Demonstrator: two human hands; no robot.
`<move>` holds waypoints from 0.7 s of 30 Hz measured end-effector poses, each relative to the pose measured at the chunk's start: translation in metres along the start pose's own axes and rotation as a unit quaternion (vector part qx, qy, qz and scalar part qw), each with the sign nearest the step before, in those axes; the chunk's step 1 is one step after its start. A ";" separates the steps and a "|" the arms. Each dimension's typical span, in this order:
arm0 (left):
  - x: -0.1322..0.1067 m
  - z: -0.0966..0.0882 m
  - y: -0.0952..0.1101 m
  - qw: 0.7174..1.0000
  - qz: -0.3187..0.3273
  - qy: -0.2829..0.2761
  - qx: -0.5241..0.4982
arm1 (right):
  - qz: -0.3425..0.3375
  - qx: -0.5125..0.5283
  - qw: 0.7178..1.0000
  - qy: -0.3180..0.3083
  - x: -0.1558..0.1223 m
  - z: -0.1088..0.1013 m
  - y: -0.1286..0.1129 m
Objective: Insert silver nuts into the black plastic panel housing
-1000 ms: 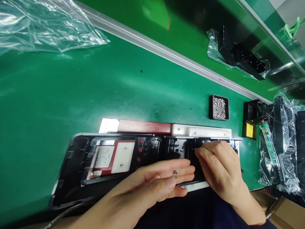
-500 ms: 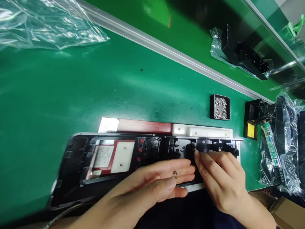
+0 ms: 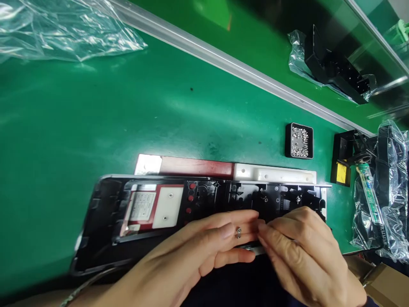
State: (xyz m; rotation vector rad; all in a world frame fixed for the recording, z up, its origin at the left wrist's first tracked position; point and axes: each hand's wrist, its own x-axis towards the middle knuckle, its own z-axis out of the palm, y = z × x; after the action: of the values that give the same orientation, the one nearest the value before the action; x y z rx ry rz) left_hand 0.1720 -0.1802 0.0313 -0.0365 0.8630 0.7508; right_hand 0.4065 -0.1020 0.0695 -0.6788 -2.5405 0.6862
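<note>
A long black plastic panel [image 3: 204, 194] lies across a red and white fixture [image 3: 198, 167] on the green bench. My left hand [image 3: 198, 251] rests flat on the panel's near edge, and a small silver screw [image 3: 238, 232] sits between its fingers. My right hand [image 3: 303, 251] is just right of it, its fingertips touching the left fingertips beside the screw. I see nothing held in the right hand. Small screws sit in holes in the panel's right section.
A small black tray of screws [image 3: 299, 140] stands behind the panel's right end. A black and yellow block [image 3: 341, 164] and bagged black parts [image 3: 383, 192] are at the right. Crumpled clear plastic [image 3: 64, 30] lies far left, beyond it a metal rail [image 3: 223, 64].
My right hand has drawn back from the panel's right section toward me and now meets my left fingertips by the screw. The left hand has barely moved.
</note>
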 end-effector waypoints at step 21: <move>0.005 0.005 0.008 0.987 0.040 -0.149 0.034 | -0.010 -0.096 0.994 -0.054 0.008 0.008 0.005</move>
State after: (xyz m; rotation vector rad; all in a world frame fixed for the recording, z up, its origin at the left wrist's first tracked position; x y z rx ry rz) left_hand 0.1721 -0.1697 0.0332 0.1684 0.6055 0.7791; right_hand 0.3976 -0.0967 0.0626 -0.6963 -2.7337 0.4872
